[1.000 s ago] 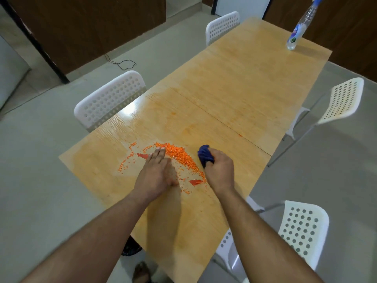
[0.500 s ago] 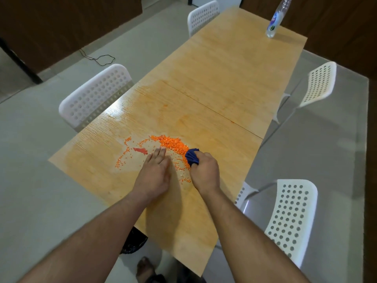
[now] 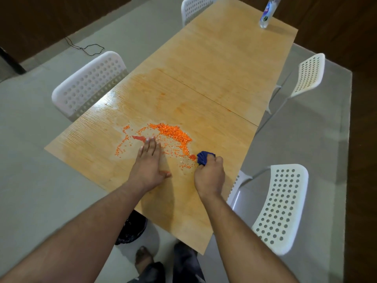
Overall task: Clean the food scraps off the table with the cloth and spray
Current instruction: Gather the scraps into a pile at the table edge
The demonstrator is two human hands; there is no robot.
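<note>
Orange scraps lie in a band just ahead-left of my right hand, which clenches the blue cloth at the band's near end. My left hand lies flat, fingers straight, opposite. Open tabletop stretches beyond; the right edge is close.

Four white chairs ring one wooden table. One blue cloth sits bunched in my right hand; one spray bottle stands far beyond it. Orange scraps, too many to count, lie ahead of my left hand.
</note>
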